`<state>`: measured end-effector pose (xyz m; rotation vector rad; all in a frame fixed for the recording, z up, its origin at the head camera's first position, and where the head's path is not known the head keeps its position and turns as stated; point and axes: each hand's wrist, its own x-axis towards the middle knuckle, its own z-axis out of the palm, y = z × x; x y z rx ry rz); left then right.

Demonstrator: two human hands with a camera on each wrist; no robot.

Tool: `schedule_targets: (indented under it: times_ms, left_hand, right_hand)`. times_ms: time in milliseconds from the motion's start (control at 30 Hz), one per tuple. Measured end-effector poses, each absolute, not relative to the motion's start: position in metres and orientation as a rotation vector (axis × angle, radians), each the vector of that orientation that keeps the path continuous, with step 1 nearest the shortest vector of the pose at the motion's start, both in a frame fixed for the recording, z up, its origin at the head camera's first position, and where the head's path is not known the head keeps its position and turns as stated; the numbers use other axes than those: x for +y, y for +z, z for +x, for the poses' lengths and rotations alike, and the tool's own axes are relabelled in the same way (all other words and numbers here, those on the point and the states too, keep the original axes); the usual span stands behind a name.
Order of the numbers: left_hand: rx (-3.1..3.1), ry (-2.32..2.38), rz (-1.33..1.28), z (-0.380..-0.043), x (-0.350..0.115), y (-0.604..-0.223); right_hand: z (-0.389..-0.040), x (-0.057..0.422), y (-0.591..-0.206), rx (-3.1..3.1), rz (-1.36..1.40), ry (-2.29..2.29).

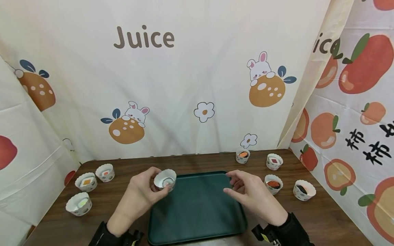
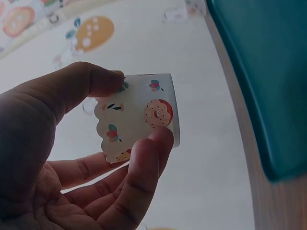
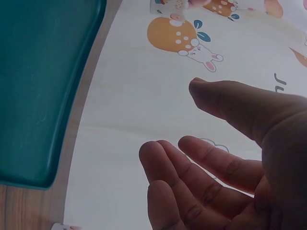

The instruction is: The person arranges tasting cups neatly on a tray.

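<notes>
My left hand [image 1: 142, 188] grips a paper baking cup [image 1: 165, 179] at the upper left edge of the green tray [image 1: 197, 208]. In the left wrist view the cup [image 2: 136, 112] shows a scalloped rim and printed donuts, with the thumb on one side and fingers on the other. A small pale piece lies inside it. My right hand [image 1: 250, 190] hovers over the tray's right edge, holding nothing. Its thumb and loosely bent fingers [image 3: 160, 165] stand apart in the right wrist view.
On the left of the brown table [image 1: 123, 171] stand three baking cups, one with an orange-and-white piece [image 1: 86, 182]. Several more stand at the right, one with an orange-and-black piece [image 1: 273, 184] close to my right hand. A printed curtain [image 1: 184, 75] hangs behind the table.
</notes>
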<state>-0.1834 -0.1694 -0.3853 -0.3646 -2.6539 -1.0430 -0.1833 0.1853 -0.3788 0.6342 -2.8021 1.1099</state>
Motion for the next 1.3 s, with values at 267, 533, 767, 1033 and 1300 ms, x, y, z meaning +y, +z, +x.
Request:
schedule_targets:
  times_ms: [267, 533, 767, 1033, 1300]
  left_hand:
    - [-2.658, -1.157, -0.567, -0.174, -0.143, -0.39]
    - [-2.704, -1.213, -0.722, -0.166, -0.123, -0.397]
    - [-2.683, -1.198, -0.805, -0.158, -0.113, -0.404]
    - [-2.68, -1.227, -0.867, -0.157, -0.106, -0.407]
    - [-2.718, -1.299, -0.854, -0.158, -0.102, -0.407]
  right_hand:
    - [-0.182, 0.181, -0.382, -2.809, 0.717, 1.084]
    - [-0.176, 0.17, -0.386, -2.834, 0.785, 1.072]
    - [-0.171, 0.157, -0.389, -2.856, 0.922, 1.146]
    - [-0.169, 0.15, -0.391, -2.852, 0.974, 1.179]
    - [-0.168, 0.147, -0.393, -2.793, 1.039, 1.279]
